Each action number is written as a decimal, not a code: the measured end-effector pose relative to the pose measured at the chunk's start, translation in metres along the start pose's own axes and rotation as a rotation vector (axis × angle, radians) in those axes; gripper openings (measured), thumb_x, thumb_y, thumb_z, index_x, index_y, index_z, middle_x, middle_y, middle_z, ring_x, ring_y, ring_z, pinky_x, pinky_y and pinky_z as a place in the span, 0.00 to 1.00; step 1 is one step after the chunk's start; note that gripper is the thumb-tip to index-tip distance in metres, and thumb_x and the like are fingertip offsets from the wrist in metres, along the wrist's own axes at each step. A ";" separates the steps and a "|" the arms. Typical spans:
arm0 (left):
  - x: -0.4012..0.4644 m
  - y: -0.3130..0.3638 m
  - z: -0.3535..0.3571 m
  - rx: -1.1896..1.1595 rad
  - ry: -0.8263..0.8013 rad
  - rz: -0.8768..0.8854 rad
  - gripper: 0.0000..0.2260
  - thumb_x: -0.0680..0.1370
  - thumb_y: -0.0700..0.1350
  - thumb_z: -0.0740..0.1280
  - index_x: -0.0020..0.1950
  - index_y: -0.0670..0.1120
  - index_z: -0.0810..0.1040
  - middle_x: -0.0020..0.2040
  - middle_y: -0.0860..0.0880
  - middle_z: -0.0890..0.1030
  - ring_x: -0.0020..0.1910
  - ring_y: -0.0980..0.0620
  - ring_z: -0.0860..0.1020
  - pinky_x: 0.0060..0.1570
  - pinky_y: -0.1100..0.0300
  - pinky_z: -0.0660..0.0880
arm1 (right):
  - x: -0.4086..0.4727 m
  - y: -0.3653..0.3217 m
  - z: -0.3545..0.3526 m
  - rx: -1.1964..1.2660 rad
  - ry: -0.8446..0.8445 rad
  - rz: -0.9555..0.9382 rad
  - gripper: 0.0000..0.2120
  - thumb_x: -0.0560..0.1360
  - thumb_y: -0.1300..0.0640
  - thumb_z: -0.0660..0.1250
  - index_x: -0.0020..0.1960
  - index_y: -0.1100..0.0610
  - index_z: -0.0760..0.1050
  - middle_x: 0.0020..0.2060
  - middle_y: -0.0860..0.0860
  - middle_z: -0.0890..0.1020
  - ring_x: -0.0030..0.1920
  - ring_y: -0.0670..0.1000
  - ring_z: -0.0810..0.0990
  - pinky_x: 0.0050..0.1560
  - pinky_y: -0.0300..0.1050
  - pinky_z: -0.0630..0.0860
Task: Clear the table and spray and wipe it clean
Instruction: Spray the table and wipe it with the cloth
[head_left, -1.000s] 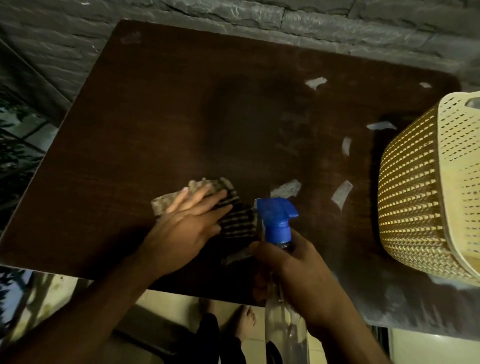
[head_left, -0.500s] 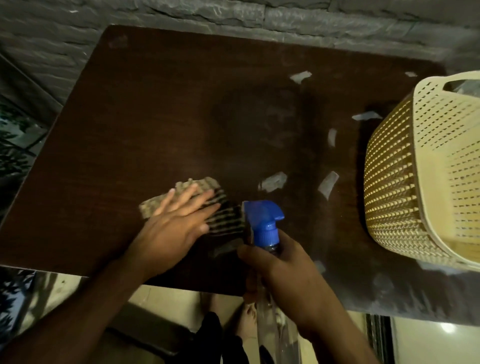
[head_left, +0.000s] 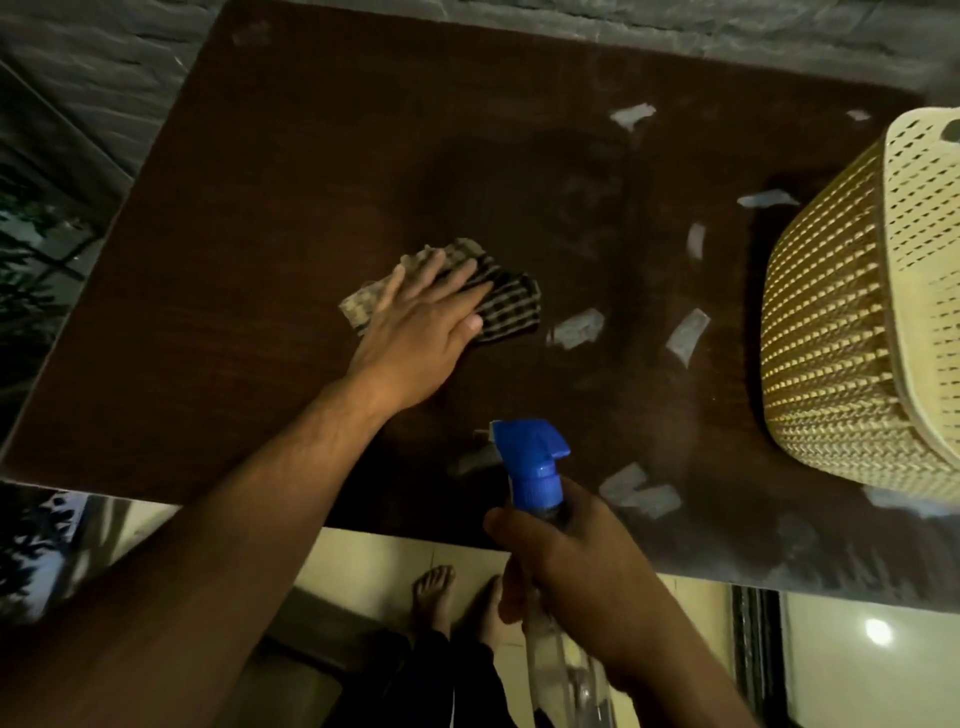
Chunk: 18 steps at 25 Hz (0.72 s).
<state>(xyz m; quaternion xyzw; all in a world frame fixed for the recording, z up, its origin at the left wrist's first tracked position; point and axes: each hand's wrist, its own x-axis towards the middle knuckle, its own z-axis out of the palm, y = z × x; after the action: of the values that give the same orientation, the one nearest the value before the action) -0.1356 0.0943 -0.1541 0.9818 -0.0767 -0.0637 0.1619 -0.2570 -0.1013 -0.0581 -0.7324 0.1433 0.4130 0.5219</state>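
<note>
A dark brown wooden table (head_left: 260, 218) fills the view. My left hand (head_left: 415, 332) lies flat with straight fingers on a checked cloth (head_left: 498, 306) near the table's middle, pressing it down. My right hand (head_left: 576, 566) grips a clear spray bottle with a blue trigger head (head_left: 530, 462) over the table's near edge, nozzle pointing left. Several pale scraps of paper or tape (head_left: 576, 327) lie scattered on the right half of the table.
A cream woven plastic basket (head_left: 852, 332) stands on the table's right side, tipped toward me. A grey stone wall (head_left: 675, 26) runs behind the table. Below the near edge are a pale tiled floor and my bare feet (head_left: 436, 592).
My left hand has slid the cloth away from me and to the right, toward the table's middle. The spray bottle has dropped back toward the near edge, apart from the cloth.
</note>
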 end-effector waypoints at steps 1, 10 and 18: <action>-0.008 0.001 0.001 -0.006 -0.003 0.018 0.21 0.83 0.54 0.48 0.76 0.55 0.59 0.78 0.56 0.54 0.77 0.55 0.43 0.75 0.49 0.39 | -0.005 0.003 0.003 -0.010 0.010 0.025 0.19 0.61 0.42 0.68 0.50 0.47 0.75 0.39 0.58 0.84 0.43 0.62 0.83 0.52 0.63 0.80; -0.029 0.016 0.008 -0.045 -0.022 0.071 0.20 0.83 0.54 0.49 0.76 0.55 0.60 0.78 0.56 0.54 0.77 0.55 0.43 0.74 0.49 0.38 | -0.025 -0.001 0.009 0.024 0.098 0.023 0.24 0.57 0.39 0.68 0.49 0.50 0.75 0.40 0.61 0.84 0.43 0.65 0.83 0.50 0.67 0.78; -0.044 0.024 0.011 -0.046 -0.030 0.078 0.20 0.83 0.53 0.50 0.76 0.56 0.60 0.78 0.56 0.55 0.77 0.55 0.43 0.74 0.49 0.38 | -0.034 0.018 0.016 -0.029 0.063 0.050 0.19 0.60 0.40 0.69 0.48 0.45 0.74 0.38 0.57 0.84 0.41 0.61 0.83 0.50 0.64 0.80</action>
<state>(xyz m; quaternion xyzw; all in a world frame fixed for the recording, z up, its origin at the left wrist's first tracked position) -0.1835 0.0759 -0.1521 0.9730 -0.1160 -0.0739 0.1854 -0.2965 -0.1017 -0.0458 -0.7488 0.1717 0.4048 0.4960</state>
